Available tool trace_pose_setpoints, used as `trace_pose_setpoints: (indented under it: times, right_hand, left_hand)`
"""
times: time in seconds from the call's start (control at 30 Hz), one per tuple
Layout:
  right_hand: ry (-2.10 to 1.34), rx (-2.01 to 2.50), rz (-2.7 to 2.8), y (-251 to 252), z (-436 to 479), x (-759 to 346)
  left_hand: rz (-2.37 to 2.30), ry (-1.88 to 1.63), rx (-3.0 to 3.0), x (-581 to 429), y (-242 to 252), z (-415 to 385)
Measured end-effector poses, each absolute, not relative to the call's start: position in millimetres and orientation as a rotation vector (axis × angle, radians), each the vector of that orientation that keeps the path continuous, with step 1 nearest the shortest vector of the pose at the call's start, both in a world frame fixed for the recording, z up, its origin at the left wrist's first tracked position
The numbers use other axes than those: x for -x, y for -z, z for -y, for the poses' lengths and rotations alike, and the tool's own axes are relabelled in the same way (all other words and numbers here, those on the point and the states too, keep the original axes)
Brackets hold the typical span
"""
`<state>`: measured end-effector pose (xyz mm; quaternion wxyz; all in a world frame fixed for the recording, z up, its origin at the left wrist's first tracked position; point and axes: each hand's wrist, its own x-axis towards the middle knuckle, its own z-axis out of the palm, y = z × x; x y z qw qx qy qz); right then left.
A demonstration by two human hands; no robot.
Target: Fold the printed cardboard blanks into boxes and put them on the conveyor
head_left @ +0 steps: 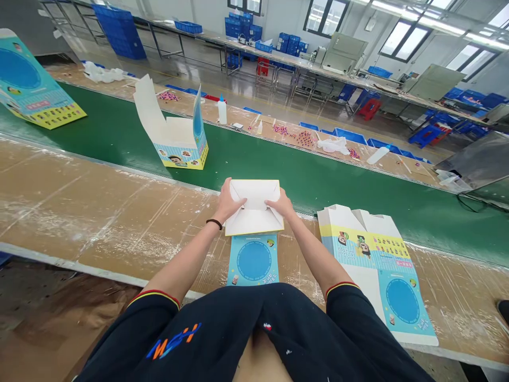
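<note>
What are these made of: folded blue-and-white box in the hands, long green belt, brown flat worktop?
Folded blue-and-white box: likely thin paperboard, smooth; creased flaps, printed panel.
Long green belt: probably rubber or PVC; even, soft sheen.
Brown flat worktop: perhaps board under clear film; glossy, whitish scuffs and seams; base unclear.

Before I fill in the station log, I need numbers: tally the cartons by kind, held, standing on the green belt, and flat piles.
Held carton, between the left hand and right hand: 1
Standing cartons on the green belt: 2
Pile of flat cartons: 1
Total: 4, counting the pile as one
</note>
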<state>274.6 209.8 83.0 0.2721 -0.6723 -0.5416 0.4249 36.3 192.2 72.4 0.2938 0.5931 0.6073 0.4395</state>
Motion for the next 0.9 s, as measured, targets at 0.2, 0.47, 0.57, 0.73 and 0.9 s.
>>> trace_pose_setpoints:
  times: [0.2,0.47,0.57,0.73,0.9]
  right_hand:
    - [-0.825,2.057,1.636,-97.4,-214.4,-263.4]
    - [-1.129,1.820,1.401,-89.6,-207.7,-264.2]
    - [-1.066,1.891,1.457,-98.5,-203.0,-265.4]
    - [-0.757,2.149,1.826,-123.7,-200.7,-262.5]
    - [-0.612,2.266,1.942,-136.8,-199.5,-259.9]
  left_hand:
    - [-1.609,-1.176,-1.562,-47.3,-73.7,-194.9]
    - [-1.645,-1.163,-1.554,-40.9,-76.7,-189.6]
    - [-1.643,-1.155,-1.550,-41.8,-79.0,-187.0]
    - [-1.572,-1.174,-1.565,-43.0,-81.2,-184.8]
    - [-1.578,-1.179,-1.565,-51.0,-84.6,-183.2]
